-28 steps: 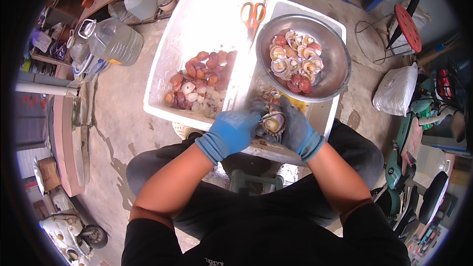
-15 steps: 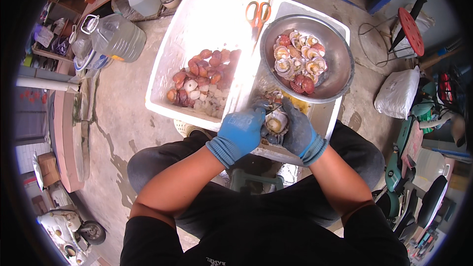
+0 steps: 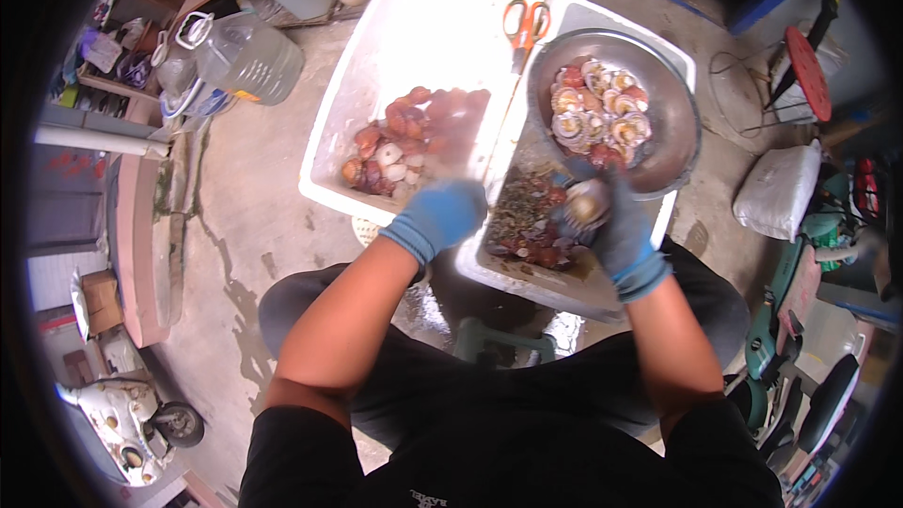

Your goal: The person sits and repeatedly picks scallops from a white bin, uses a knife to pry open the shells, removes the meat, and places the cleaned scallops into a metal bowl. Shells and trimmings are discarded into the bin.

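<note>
- Currently, the right hand (image 3: 625, 230), in a blue-and-grey glove, pinches an opened, pale scallop shell (image 3: 587, 203) just beside the round steel bowl (image 3: 673, 127), above dark debris (image 3: 519, 212) in a white foam tray (image 3: 468, 261).
- The left hand (image 3: 440, 214), similarly gloved, is blurred near the rectangular white foam box (image 3: 423, 28); whether it grips anything, I cannot tell.
- Reddish-brown scallops (image 3: 409, 122) lie in that box, opened ones (image 3: 602, 111) in the bowl.

Left hand (image 3: 440, 214) blurred, right hand (image 3: 628, 230) blurred, shirt (image 3: 508, 461) cropped below
</note>
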{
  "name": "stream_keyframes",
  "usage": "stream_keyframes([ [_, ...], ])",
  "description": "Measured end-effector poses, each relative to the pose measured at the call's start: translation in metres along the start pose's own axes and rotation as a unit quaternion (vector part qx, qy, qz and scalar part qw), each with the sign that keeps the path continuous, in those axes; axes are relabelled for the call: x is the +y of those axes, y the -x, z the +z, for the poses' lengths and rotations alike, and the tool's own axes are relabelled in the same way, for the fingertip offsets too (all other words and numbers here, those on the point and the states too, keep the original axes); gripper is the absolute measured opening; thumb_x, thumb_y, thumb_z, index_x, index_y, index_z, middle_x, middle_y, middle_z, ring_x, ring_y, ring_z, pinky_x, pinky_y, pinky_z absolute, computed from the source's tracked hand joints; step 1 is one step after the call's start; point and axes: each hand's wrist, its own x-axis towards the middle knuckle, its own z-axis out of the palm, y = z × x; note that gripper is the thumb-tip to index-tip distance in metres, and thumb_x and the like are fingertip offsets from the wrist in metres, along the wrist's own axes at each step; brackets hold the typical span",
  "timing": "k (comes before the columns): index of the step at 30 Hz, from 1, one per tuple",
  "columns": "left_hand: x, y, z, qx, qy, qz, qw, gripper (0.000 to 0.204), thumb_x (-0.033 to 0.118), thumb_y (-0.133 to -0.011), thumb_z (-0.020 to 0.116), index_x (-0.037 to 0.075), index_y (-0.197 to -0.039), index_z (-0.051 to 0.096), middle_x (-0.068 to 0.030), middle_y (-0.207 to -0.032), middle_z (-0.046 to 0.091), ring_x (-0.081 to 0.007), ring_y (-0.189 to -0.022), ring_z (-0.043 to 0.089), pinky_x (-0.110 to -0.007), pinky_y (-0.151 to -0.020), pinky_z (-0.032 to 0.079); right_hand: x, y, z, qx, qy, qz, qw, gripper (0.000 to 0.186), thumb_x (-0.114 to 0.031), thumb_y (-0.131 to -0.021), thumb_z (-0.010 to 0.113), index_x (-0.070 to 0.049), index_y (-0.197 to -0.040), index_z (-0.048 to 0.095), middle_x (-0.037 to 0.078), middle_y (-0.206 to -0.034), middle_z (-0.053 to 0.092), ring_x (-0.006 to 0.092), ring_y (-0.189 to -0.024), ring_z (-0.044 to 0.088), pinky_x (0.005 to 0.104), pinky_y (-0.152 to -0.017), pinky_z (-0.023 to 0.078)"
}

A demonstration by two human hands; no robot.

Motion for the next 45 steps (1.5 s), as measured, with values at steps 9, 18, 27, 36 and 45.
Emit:
stream_keyframes([
  [9,-0.165,-0.013,-0.046,0.049,0.067,-0.266,0.96,0.027,0.025,-0.095,0.066,0.003,-0.106,0.077,-0.0215,-0.093,0.078,-0.0355,-0.082,0.078,-0.046,-0.072,0.061,0.018,-0.002,0.029,-0.035,-0.187,0.019,0.982,0.082,-0.063,-0.106,0.054,0.0,-0.157,0.041,0.024,-0.153,0.054,0.0374,-0.135,0.059,0.0482,-0.116,0.049],
  [18,-0.264,-0.047,0.009,-0.036,-0.081,-0.382,0.92,0.047,0.018,-0.087,0.071,0.014,-0.133,0.072,-0.0214,-0.126,0.075,-0.0404,-0.12,0.071,-0.049,-0.102,0.057,0.014,-0.006,0.035,-0.047,-0.059,0.002,0.997,0.062,-0.049,-0.114,0.046,-0.002,-0.154,0.049,0.02,-0.148,0.061,0.0327,-0.129,0.063,0.0455,-0.112,0.05],
  [27,-0.293,-0.085,0.065,-0.054,-0.092,-0.337,0.935,0.05,0.018,-0.092,0.067,0.016,-0.141,0.065,-0.0187,-0.136,0.069,-0.0419,-0.127,0.066,-0.052,-0.107,0.053,0.023,-0.015,0.041,-0.083,0.014,0.06,0.995,0.054,-0.037,-0.116,0.046,0.001,-0.154,0.048,0.017,-0.14,0.066,0.0255,-0.121,0.066,0.0408,-0.106,0.053],
  [36,-0.136,-0.053,-0.073,-0.17,0.458,-0.243,0.838,0.028,0.017,-0.101,0.073,0.009,-0.128,0.072,0.0006,-0.093,0.067,-0.0064,-0.066,0.052,-0.024,-0.059,0.045,0.032,0.007,0.047,-0.137,0.055,0.053,0.988,0.055,-0.038,-0.116,0.044,0.0,-0.155,0.048,0.017,-0.141,0.065,0.0247,-0.119,0.068,0.0392,-0.106,0.054],
  [45,0.073,0.021,-0.074,0.064,0.343,0.049,0.936,0.047,0.008,-0.094,0.079,0.004,-0.14,0.066,-0.0086,-0.114,0.075,-0.0145,-0.076,0.067,-0.029,-0.069,0.054,0.035,0.025,0.05,-0.231,-0.243,0.178,0.925,0.083,-0.074,-0.105,0.045,-0.005,-0.15,0.051,0.015,-0.128,0.071,0.0314,-0.116,0.073,0.0526,-0.101,0.06],
])
